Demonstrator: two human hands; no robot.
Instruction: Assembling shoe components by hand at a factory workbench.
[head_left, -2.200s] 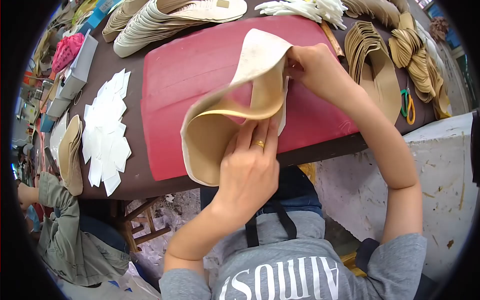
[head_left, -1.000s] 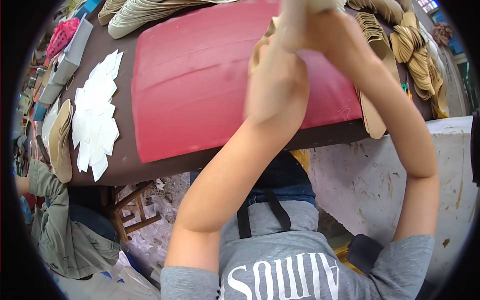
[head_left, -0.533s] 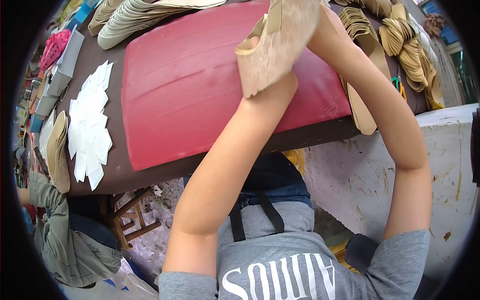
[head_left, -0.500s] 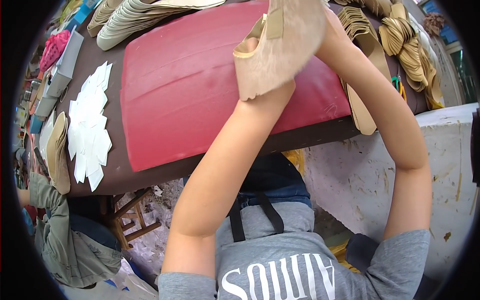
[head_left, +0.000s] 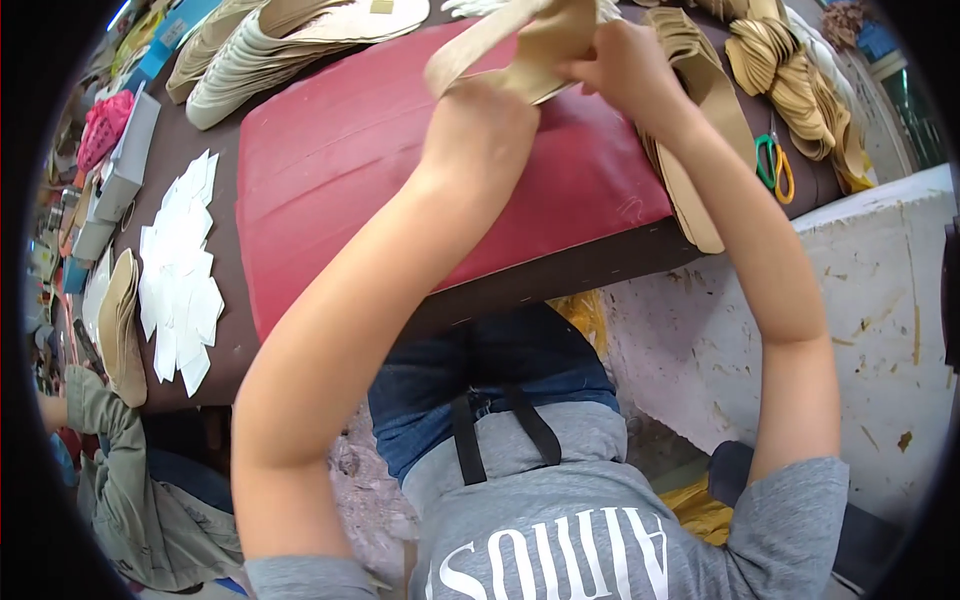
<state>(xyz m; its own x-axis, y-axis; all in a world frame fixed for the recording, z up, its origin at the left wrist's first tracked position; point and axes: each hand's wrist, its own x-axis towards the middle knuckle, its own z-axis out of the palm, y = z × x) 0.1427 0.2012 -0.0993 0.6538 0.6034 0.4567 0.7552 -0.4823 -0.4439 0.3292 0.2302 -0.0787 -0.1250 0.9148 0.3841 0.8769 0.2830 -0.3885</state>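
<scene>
Above the far part of the red mat (head_left: 350,150) I hold a beige, curved shoe upper piece (head_left: 550,55), bent into a loop. My left hand (head_left: 485,120) is closed on its left, near side, with the fingers mostly hidden behind the wrist. At the piece's right side, my right hand (head_left: 630,75) pinches the edge between thumb and fingers. The piece hangs raised and tilted, and its far end runs out of the top of the view.
Stacks of similar beige pieces lie at the far left (head_left: 250,75) and to the right (head_left: 710,110), with bundled ones (head_left: 790,80) beyond. Green-and-orange-handled scissors (head_left: 775,170) lie right of my right forearm. White paper pieces (head_left: 182,275) lie left; a co-worker's grey-green sleeve (head_left: 115,430) shows lower left.
The shoe upper piece has turned, from its broad face hanging over my left hand to a loop farther off. My left hand has come into sight; my right hand has lowered slightly.
</scene>
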